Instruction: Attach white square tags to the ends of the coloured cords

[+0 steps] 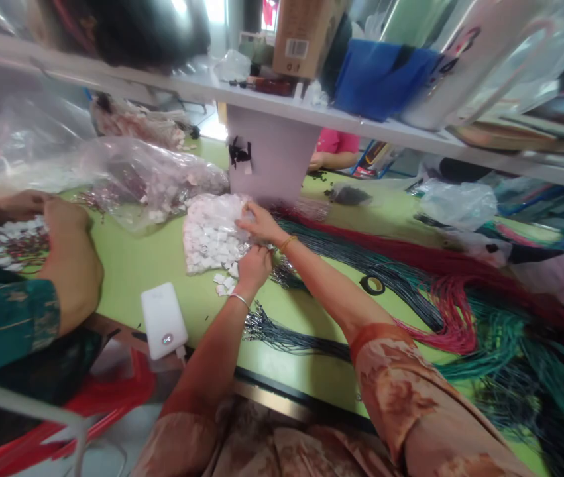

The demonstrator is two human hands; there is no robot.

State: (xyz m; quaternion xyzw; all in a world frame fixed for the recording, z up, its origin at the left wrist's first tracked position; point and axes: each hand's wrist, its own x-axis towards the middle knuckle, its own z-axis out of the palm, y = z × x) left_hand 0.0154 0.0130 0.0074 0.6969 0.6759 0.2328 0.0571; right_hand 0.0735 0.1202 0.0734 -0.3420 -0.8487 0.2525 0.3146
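Note:
A clear plastic bag [212,232] full of small white square pieces lies on the green table in front of me. My right hand [263,225] is at the bag's right upper side, thumb and fingers pinched on its plastic. Just below it, my left hand [256,266] is curled at the bag's lower right edge; what its fingers hold is hidden. A few loose white pieces [225,285] lie beside my left wrist. Bundles of dark cords with metal ends [262,324] rest to the right of both hands.
A white power bank [165,321] with a cable lies left of my arm. Black tape [372,285] and red cords [453,311] are on the right. A co-worker's arm [70,258] is at left. A loaded shelf [272,99] crosses above the table.

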